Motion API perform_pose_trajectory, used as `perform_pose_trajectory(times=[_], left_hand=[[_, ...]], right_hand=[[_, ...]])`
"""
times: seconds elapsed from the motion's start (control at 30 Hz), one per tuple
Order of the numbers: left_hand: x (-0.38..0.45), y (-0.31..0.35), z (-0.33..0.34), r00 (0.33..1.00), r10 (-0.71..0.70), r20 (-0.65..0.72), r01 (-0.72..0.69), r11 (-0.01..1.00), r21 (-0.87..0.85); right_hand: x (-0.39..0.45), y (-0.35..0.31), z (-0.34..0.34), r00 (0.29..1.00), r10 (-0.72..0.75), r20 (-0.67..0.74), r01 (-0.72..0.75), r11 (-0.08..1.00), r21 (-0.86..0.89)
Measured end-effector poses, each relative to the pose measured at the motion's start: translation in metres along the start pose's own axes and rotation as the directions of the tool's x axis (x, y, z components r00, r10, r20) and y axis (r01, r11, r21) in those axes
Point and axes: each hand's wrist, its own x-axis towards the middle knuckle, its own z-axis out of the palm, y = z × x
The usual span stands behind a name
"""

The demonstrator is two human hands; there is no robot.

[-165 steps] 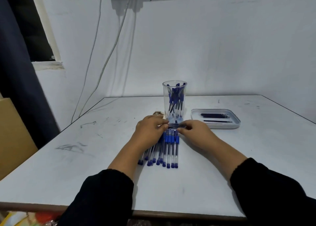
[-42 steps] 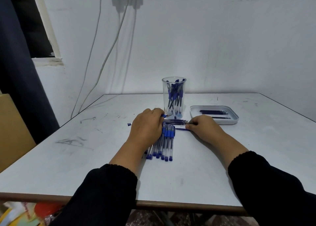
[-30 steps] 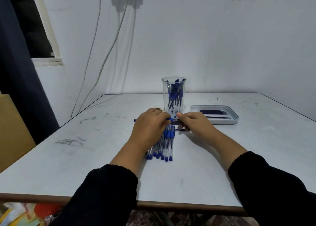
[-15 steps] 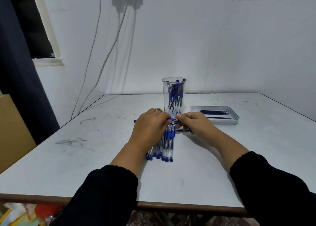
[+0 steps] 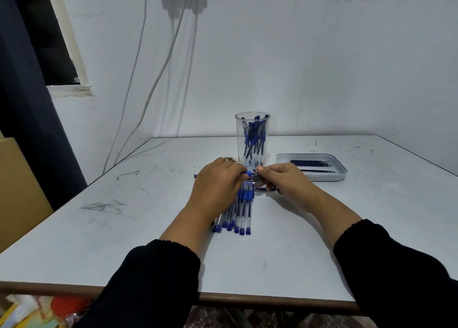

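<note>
Pen held crosswise just above the desk, between the two hands. The left hand has its fingers curled over the barrel, hiding most of it. The right hand pinches the other end between thumb and forefinger, and the fingertips of the two hands nearly meet. Only a short blue section shows between the hands, and a blue tip pokes out past the left hand's far side. What the pinched end looks like cannot be told.

Right below, a row of pens lies side by side on the desk, clear barrels with blue grips and blue ends pointing toward the person; the left hand covers part of it. A thin blue piece lies on the desk under the right hand. Just behind the hands stands a clear glass full of blue pens, upright. To its right sits a shallow white tray with dark refills lying in it.
</note>
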Motion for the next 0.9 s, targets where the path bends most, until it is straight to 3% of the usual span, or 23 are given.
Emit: perform_pose_trajectory(times=[0.2, 0.43, 0.6, 0.73, 0.9], left_hand=[[0.000, -0.001, 0.001, 1.000, -0.005, 0.002, 0.005, 1.000, 0.004], [-0.001, 0.000, 0.000, 1.000, -0.008, 0.011, 0.008, 1.000, 0.000], [-0.001, 0.000, 0.000, 1.000, -0.015, 0.017, 0.015, 1.000, 0.009], [-0.001, 0.000, 0.000, 0.999, -0.041, 0.012, 0.041, 0.999, 0.010], [-0.001, 0.000, -0.001, 0.997, -0.072, -0.005, 0.072, 0.997, 0.021]], right_hand=[[0.003, -0.001, -0.004, 0.999, -0.042, 0.003, 0.042, 0.991, -0.128], [0.004, 0.002, -0.003, 1.000, 0.004, -0.002, -0.004, 1.000, -0.029], [0.009, 0.005, -0.011, 0.998, -0.065, -0.022, 0.061, 0.986, -0.155], [0.011, 0.004, -0.016, 0.992, -0.097, -0.076, 0.087, 0.988, -0.129], [0.017, 0.010, -0.027, 0.990, -0.093, -0.109, 0.052, 0.941, -0.334]])
